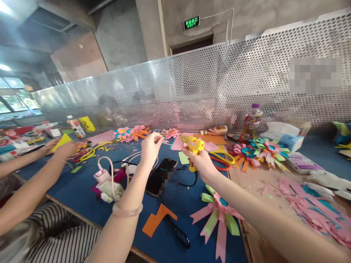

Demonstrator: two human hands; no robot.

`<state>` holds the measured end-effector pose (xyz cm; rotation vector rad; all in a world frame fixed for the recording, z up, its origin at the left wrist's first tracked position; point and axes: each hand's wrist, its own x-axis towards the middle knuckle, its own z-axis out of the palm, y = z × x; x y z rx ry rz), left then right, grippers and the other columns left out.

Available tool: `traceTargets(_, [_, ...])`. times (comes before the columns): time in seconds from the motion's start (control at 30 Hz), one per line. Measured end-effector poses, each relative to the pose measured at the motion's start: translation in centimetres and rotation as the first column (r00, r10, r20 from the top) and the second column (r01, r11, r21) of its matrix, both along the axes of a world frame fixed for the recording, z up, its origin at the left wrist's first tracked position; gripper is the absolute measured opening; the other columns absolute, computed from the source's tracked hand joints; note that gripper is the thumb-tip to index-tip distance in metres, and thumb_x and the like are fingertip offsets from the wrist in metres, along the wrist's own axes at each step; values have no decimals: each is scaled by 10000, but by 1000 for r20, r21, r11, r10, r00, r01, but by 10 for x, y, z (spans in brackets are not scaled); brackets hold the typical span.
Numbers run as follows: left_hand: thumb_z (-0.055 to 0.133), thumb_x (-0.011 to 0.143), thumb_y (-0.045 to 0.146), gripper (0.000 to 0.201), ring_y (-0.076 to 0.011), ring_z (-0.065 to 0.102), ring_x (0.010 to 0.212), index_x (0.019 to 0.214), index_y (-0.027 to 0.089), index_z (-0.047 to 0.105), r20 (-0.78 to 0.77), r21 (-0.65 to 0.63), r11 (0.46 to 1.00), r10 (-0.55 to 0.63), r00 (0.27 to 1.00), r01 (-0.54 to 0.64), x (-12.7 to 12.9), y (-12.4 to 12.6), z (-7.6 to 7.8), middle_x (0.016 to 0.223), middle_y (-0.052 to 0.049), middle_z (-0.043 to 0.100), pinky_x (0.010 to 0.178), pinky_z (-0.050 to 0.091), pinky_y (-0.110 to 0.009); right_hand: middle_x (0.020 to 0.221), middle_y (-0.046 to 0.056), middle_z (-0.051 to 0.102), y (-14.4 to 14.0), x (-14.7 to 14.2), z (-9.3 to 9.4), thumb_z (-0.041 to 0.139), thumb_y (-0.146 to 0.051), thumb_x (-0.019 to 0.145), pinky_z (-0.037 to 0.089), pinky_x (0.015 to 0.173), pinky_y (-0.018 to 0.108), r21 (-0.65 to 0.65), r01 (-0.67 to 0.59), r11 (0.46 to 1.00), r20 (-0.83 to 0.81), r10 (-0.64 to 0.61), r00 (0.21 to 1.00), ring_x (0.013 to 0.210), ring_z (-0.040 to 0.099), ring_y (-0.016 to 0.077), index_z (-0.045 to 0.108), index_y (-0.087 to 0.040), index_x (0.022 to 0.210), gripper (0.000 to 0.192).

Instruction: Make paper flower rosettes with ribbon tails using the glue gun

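Blue table [82, 190] is filling up nicely, with a handful of finished paper flowers [256, 150] sitting well beyond and to the side of the glue gun and a pink-and-green flower [216, 215] lying just below the right wrist, so I'd guess a good part is done while a heap of pink strips [307, 208] off to the right is waiting to be used. Right hand [201, 160] is clamping around the yellow glue gun [193, 146], nozzle pointing left toward the left hand [150, 146], whose fingertips are pinching together on something too small to make out, just beside the nozzle.
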<state>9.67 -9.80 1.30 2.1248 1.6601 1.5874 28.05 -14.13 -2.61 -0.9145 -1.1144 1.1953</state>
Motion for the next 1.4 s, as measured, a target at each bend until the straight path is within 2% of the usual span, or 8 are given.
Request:
traceTargets(0.13, [594, 772, 183, 12, -147, 642, 718, 766, 181, 605, -29, 71, 997, 34, 999, -32, 3, -4, 1, 782, -17, 674, 731, 489, -267, 752, 6, 604, -4, -2, 2, 690, -409, 674, 404, 438, 190, -17, -66, 998, -24, 66, 998, 541, 528, 91, 583, -174, 823, 298])
traceTargets(0.27, [600, 786, 186, 10, -138, 644, 715, 778, 182, 597, -44, 114, 993, 37, 998, -32, 7, -6, 0, 772, -10, 669, 719, 486, -250, 675, -3, 593, -8, -5, 3, 686, -364, 663, 388, 385, 208, -57, -127, 990, -66, 123, 990, 439, 478, 78, 562, -166, 776, 259])
traceTargets(0.37, [598, 799, 198, 27, -133, 642, 714, 781, 182, 587, -47, 145, 989, 42, 998, -35, 8, -7, -2, 765, -8, 664, 712, 483, -241, 583, -27, 554, -8, -6, 2, 695, -306, 643, 335, 351, 195, -67, -117, 991, -94, 110, 989, 380, 396, 51, 542, -159, 711, 223])
traceTargets(0.63, [592, 813, 191, 37, -120, 629, 707, 787, 187, 566, -81, 215, 976, 38, 996, -20, 16, -12, -2, 774, 0, 655, 698, 473, -227, 451, -42, 495, -7, -7, -5, 667, -284, 628, 308, 302, 192, -151, -98, 984, -88, 86, 992, 328, 385, 62, 502, -166, 594, 206])
traceTargets(0.77, [591, 815, 194, 39, -124, 623, 705, 785, 194, 566, -87, 234, 972, 41, 995, -19, 19, -14, -3, 769, 2, 654, 690, 474, -233, 483, -34, 532, -8, -7, -2, 632, -246, 609, 319, 291, 192, -183, -72, 980, -82, 57, 995, 328, 390, 63, 495, -175, 597, 154])
traceTargets(0.97, [590, 821, 206, 45, -120, 622, 694, 783, 193, 569, -88, 253, 967, 42, 995, -19, 20, -15, -3, 767, 1, 657, 673, 476, -229, 445, -41, 506, -9, -6, 0, 584, -208, 586, 313, 272, 193, -218, -46, 975, -57, 34, 998, 306, 363, 59, 476, -182, 552, 116])
traceTargets(1.23, [562, 841, 204, 73, -120, 623, 734, 876, 189, 624, -109, 298, 954, 16, 994, 18, 20, -14, -3, 872, -25, 670, 724, 492, -243, 454, -38, 514, -12, -6, 1, 587, -217, 582, 318, 280, 201, -223, -39, 974, -44, 30, 999, 308, 364, 58, 492, -178, 550, 108])
traceTargets(1.4, [544, 850, 201, 99, -130, 620, 781, 832, 193, 641, -132, 315, 948, -5, 991, 46, 19, -13, -4, 844, -20, 653, 739, 494, -245, 436, -40, 497, -13, -5, 3, 579, -215, 582, 306, 277, 194, -218, -28, 976, -41, 20, 999, 303, 361, 56, 470, -179, 524, 129])
